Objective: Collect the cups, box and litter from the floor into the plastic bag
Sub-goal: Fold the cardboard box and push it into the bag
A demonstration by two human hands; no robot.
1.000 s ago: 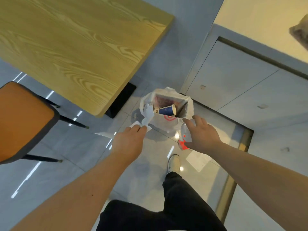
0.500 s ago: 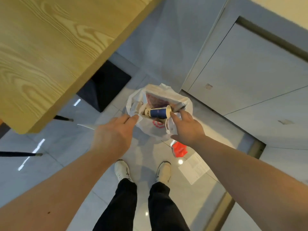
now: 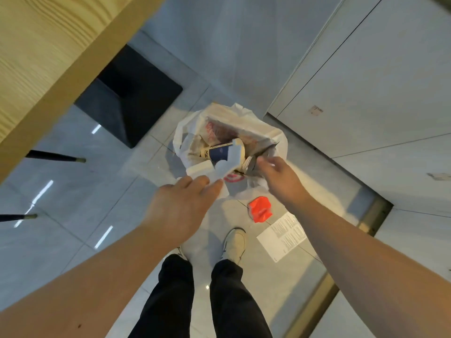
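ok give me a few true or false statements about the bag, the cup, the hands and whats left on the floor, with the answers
1. The blue paper cup lies on its side inside the plastic bag. True.
2. The red wrapper is already in the bag. False: it lies on the floor beside the bag.
3. The left hand holds white paper at the bag's mouth. True.
4. The printed sheet is held in the right hand. False: it lies flat on the floor by the right shoe.
5. The bag sits on the wooden table. False: it is on the floor.
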